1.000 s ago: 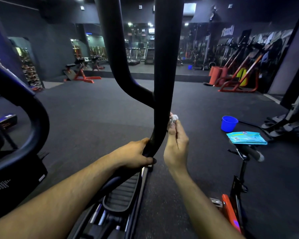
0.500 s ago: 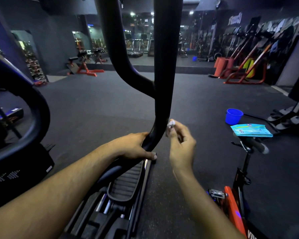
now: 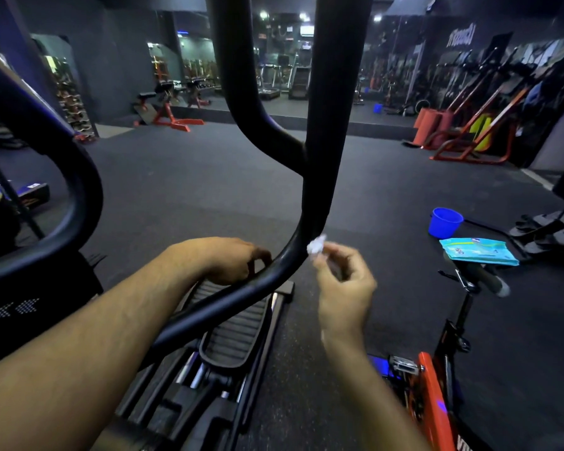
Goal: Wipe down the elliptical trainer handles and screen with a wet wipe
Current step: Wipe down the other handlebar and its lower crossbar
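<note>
Gym floor behind; wipe (image 3: 316, 245) lower on handle (image 3: 313, 222) now.

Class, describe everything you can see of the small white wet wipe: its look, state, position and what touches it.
The small white wet wipe is crumpled into a tight wad, looking soft and damp, slightly glossy. The right hand pinches it at the fingertips, so only its upper part shows. It sits against the right side of the black curved elliptical handle bar, at the bend low on the bar. The left hand grips that bar just beside it, not touching the wipe.
</note>
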